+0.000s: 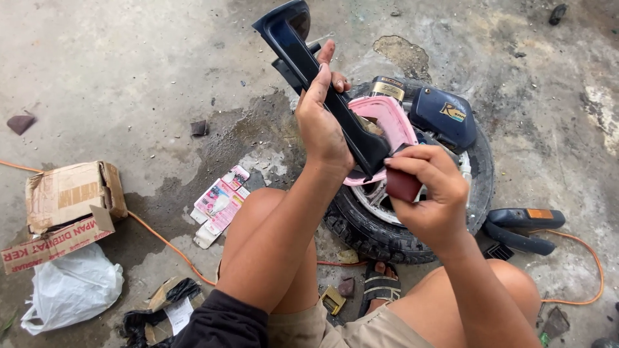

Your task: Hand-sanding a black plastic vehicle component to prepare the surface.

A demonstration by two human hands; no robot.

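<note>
My left hand (320,122) grips a long dark blue plastic panel (290,38) around its middle and holds it up at a slant. My right hand (429,193) pinches a small dark red pad (403,185) against the panel's lower end. Below both hands lies a black tyre (367,232) on its side, with a pink plastic tub (390,119) and another dark blue panel piece (445,116) resting on it. My bare knees and a sandalled foot (379,287) are beside the tyre.
On the concrete floor at the left are a torn cardboard box (68,193), a white plastic bag (71,287) and a pink flattened packet (219,203). An orange cable (164,241) runs across the floor. A dark panel with an orange reflector (525,222) lies at the right.
</note>
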